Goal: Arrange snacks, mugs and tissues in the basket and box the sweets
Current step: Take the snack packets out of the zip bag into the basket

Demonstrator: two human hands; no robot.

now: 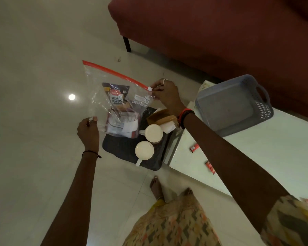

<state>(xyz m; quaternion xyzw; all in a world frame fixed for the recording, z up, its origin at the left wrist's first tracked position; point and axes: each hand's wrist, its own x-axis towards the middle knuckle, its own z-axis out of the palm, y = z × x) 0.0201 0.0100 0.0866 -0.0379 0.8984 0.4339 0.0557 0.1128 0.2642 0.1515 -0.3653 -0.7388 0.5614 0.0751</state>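
A clear zip bag [114, 80] is being held up over the floor [34, 68]. Its white slider [149, 88] is being pinched by the right hand [167, 96], fingers curled. The bag's lower edge is being pinched by the left hand [88, 132]. A salted peanuts packet [116, 99] and other packets are being carried inside it.

A ceiling light is being reflected in the glossy cream tiles. A dark tray [121, 148] is being seen below the bag, just beside a white low table [256, 157], with two white mugs [153, 133] and a brown box [160, 116] on it. A grey-blue basket [226, 107] and red sweets [194, 148] are being kept on the table. The room's far side is being taken up by a maroon sofa [220, 32].
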